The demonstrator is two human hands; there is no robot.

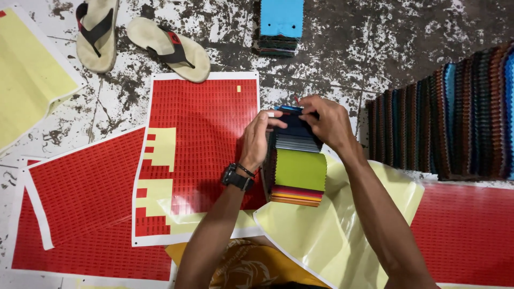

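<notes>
Left hand (257, 140) clamps the side of the fabric swatch stack (296, 166) to steady it — right hand (326, 123) pinches the top blue swatch (292, 110) between fingertips, just beside the red sticker sheet (201, 139).

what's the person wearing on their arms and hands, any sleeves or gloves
No gloves and no sleeves in view: both forearms are bare down to the hands. The left hand has a chunky black wristwatch at the wrist, with a thin dark band just above it toward the hand. The right hand and wrist carry nothing.
</notes>
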